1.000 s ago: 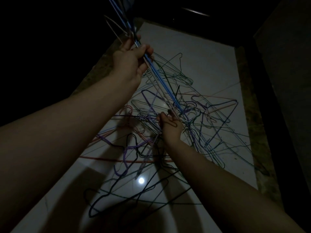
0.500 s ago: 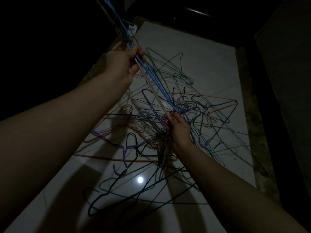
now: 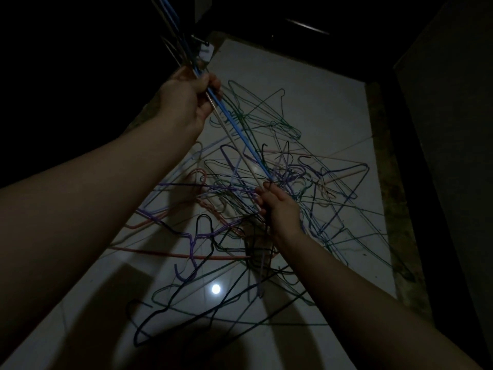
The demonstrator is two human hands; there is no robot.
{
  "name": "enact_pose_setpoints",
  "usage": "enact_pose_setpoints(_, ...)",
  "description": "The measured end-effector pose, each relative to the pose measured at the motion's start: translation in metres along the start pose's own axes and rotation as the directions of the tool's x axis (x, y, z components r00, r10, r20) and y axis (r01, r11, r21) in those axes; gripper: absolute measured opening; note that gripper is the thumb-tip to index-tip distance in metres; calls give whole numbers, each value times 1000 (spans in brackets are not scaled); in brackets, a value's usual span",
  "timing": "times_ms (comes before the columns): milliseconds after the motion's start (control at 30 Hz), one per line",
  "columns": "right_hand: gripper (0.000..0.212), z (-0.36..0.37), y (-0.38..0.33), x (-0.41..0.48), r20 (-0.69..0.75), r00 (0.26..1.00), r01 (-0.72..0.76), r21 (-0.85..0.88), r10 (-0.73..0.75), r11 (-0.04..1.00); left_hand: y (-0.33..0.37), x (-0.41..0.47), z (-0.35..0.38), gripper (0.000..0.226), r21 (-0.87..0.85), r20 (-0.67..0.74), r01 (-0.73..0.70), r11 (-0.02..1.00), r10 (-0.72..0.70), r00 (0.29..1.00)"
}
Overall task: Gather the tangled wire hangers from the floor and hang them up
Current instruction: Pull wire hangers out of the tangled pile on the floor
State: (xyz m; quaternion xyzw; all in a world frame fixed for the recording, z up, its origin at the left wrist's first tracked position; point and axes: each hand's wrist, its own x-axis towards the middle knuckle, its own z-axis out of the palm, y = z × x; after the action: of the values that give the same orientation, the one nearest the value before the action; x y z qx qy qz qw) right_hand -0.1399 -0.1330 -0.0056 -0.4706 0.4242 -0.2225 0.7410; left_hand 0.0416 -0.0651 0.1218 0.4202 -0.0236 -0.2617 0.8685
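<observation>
A tangle of thin wire hangers (image 3: 306, 188) in blue, green, purple, pink and black lies spread over the pale floor (image 3: 306, 84). My left hand (image 3: 188, 98), raised at upper left, grips a bundle of several hangers (image 3: 234, 132), blue and white ones among them; its wires run from above the hand down to the heap. Lower down, my right hand (image 3: 278, 206) holds the bottom end of that bundle where it meets the pile. The bundle's top end runs out of the picture.
The light floor is a narrow strip with a mottled border (image 3: 384, 198) and dark walls on both sides. A small white fitting (image 3: 206, 53) sits at the far left edge. A lamp's bright reflection (image 3: 216, 288) shows on the floor near me.
My left hand has drawn the bundle up and to the left. My right hand has slid to the right along the bundle's lower end and closed on it.
</observation>
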Motion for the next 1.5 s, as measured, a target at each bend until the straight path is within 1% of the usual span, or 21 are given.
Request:
enact_pose_setpoints(67, 15, -7, -1, -1, -10, 1000, 1, -81, -2, 997, 1, -1, 0, 23, 0, -3, -5, 1000, 5, 1000)
enact_pose_setpoints(133, 22, -13, -2, -4, -11, 1000, 2, -141, -3, 990, 1, -1, -1, 22, 13, 8, -9, 1000, 9, 1000)
enact_pose_setpoints(200, 21, -18, -4, -8, 5, 1000, 12, -194, -11, 981, 2, 0, -1, 21, 27, 24, -13, 1000, 12, 1000)
enact_pose_setpoints(300, 17, -23, -5, -11, 23, 1000, 5, -192, -1, 981, 1, 1, -2, 22, 30, 20, -5, 1000, 5, 1000)
enact_pose_setpoints(533, 7, -33, -3, -8, 22, 1000, 13, -264, -7, 965, -4, -5, -3, 23, 8, 30, 34, 999, -34, 999)
enact_pose_setpoints(633, 8, -36, -3, -8, 19, 1000, 16, -299, -11, 954, -4, -5, -3, 24, 8, 31, 39, 999, -40, 999)
enact_pose_setpoints(700, 16, -37, -4, -9, 40, 999, 18, -338, -5, 941, -5, -5, -3, 22, 22, 36, 51, 998, -51, 998)
enact_pose_setpoints(833, 19, -40, -7, -10, 52, 999, 19, -321, -2, 947, -9, -3, -6, 21, -36, -6, 82, 996, -82, 997)
enact_pose_setpoints(933, 7, -45, -10, -11, 85, 996, 33, -336, -5, 941, -14, -4, -11, 20, -14, 6, 110, 994, -110, 994)
enact_pose_setpoints(1033, 5, -49, -11, -11, 144, 990, 37, -333, 12, 942, -18, -5, -16, 22, -15, 24, 149, 989, -148, 989)
enact_pose_setpoints(1100, 20, -51, -10, -10, 159, 987, 36, -358, 23, 933, -21, -6, -18, 24, 28, 44, 165, 986, -166, 985)
enact_pose_setpoints(1133, 22, -52, -10, -10, 160, 987, 33, -358, 27, 933, -23, -5, -19, 24, 50, 42, 167, 985, -170, 985)
enact_pose_setpoints(1233, 15, -54, -12, -11, 174, 985, 44, -319, 13, 947, -28, -4, -21, 25, 67, 3, 183, 981, -184, 983)
enact_pose_setpoints(1333, 23, -55, -18, -16, 188, 982, 94, -324, -34, 941, -33, 0, -25, 24, 87, -25, 205, 975, -204, 979)
enact_pose_setpoints(1400, 19, -57, -20, -16, 179, 983, 103, -350, -42, 931, -37, 1, -27, 25, 77, -33, 218, 973, -216, 976)
enact_pose_setpoints(1467, 11, -60, -21, -15, 176, 984, 103, -368, -40, 924, -40, 3, -27, 26, 44, -41, 226, 973, -225, 974)
enact_pose_setpoints(1500, 11, -62, -21, -15, 179, 983, 110, -379, -44, 919, -41, 4, -27, 27, 27, -44, 229, 973, -227, 973)
